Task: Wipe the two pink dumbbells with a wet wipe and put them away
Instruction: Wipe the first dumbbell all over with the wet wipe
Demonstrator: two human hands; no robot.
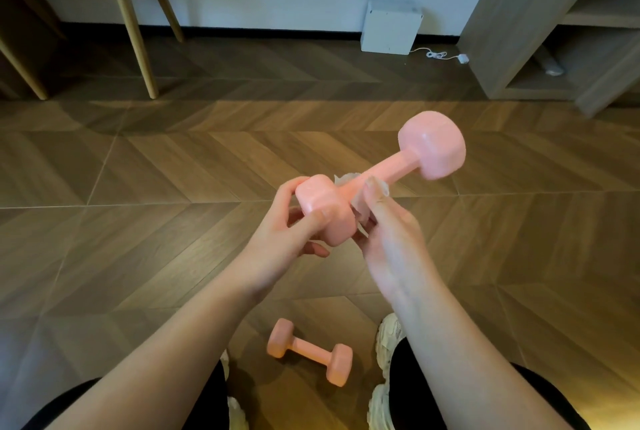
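Note:
I hold one pink dumbbell (408, 162) in the air over the floor, its far head up and to the right. My left hand (277, 239) grips its near head. My right hand (388, 232) is closed around the handle with a white wet wipe (346, 180) wrapped between the fingers and the handle. The wipe is mostly hidden by the fingers. A second pink dumbbell (310, 351) lies on the wooden floor between my feet, below my forearms.
White sneakers (388, 343) flank the lying dumbbell. A white box (389, 27) with a cable stands at the back wall. Wooden chair legs (133, 24) rise at the back left. A low open wooden shelf unit (561, 31) stands at the back right.

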